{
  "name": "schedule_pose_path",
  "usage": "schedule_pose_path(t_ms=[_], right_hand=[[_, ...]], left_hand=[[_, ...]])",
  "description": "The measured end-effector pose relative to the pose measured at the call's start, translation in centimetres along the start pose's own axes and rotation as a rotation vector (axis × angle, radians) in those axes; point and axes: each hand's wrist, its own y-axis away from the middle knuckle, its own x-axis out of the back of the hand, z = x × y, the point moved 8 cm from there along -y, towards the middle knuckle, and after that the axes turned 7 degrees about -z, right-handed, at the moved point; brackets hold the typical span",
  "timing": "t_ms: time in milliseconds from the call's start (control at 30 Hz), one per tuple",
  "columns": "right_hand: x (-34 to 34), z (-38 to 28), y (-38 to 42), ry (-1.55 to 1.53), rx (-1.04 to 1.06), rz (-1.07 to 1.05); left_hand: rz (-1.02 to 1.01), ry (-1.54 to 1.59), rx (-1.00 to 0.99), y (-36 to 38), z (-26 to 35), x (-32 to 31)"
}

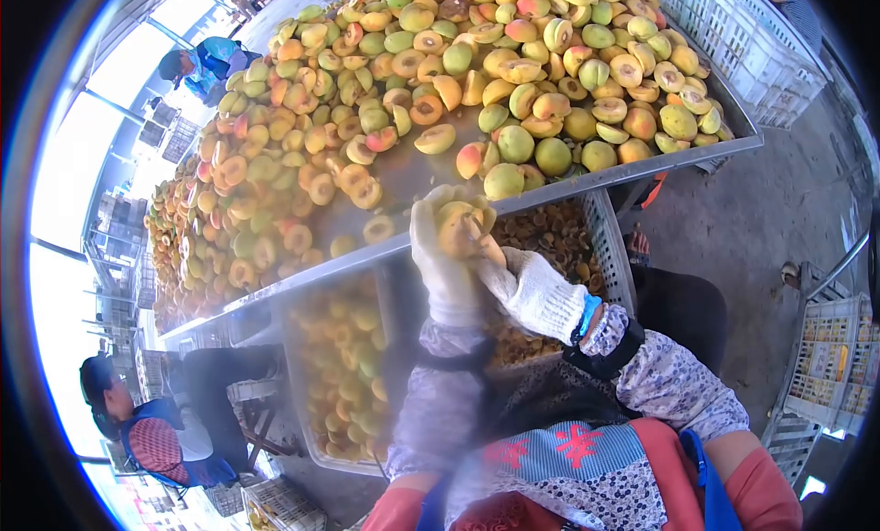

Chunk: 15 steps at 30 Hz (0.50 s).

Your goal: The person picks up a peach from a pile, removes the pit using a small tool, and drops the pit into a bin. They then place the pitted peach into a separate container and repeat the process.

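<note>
White tub [341, 463] of yellow fruit pieces [344, 375] and crate [612, 247] of brown scraps [550, 237] sit below the heaped desk [587, 182], while my raised left grip [438, 276] cups a yellow fruit [458, 226] near its edge, my right grip [545, 294] angled inward, narrowed against it.

Smooth metal edges the table [550, 190]; the left glove [431, 256], though blurred, looks like matt cloth.

Left part of the table [275, 291] was hazy, crate of fruit [339, 375] below was blurred, far workers [215, 65] were too small to tell, right crate [830, 361] was cut by the dark edge, fingers of the right glove [545, 297] were partly hidden.
</note>
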Motion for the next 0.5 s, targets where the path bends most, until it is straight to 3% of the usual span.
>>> schedule_pose_path(t_ms=[100, 200, 233, 300, 367, 400, 467, 500], right_hand=[[-0.1, 0.0, 0.4, -0.001, -0.030, -0.033], [-1.2, 0.9, 0.7, -0.253, -0.105, -0.161], [-1.2, 1.0, 0.5, -0.197, -0.066, -0.149], [-1.5, 2.3, -0.1, -0.142, -0.029, -0.138], [-1.1, 1.2, -0.6, -0.003, 0.209, -0.006], [-0.7, 1.5, -0.2, -0.004, 0.207, -0.006], [-1.7, 1.4, 1.3, -0.175, -0.198, -0.237], [-1.5, 1.3, 1.2, -0.112, -0.180, -0.225]], left_hand=[[0.008, -0.025, 0.029, 0.2, 0.0, 0.2], [0.045, -0.052, 0.065, 0.4, 0.2, 0.1], [0.047, -0.052, 0.067, 0.3, 0.1, 0.3], [-0.067, -0.359, 0.015, -0.1, 0.7, 0.1], [-0.027, -0.284, 0.088, -0.2, 0.3, 0.6], [0.013, -0.205, 0.157, -0.1, -0.2, 0.9], [-0.048, -0.269, 0.170, -0.1, 0.2, 0.6], [-0.112, -0.335, 0.182, -0.1, 0.4, 0.3]])
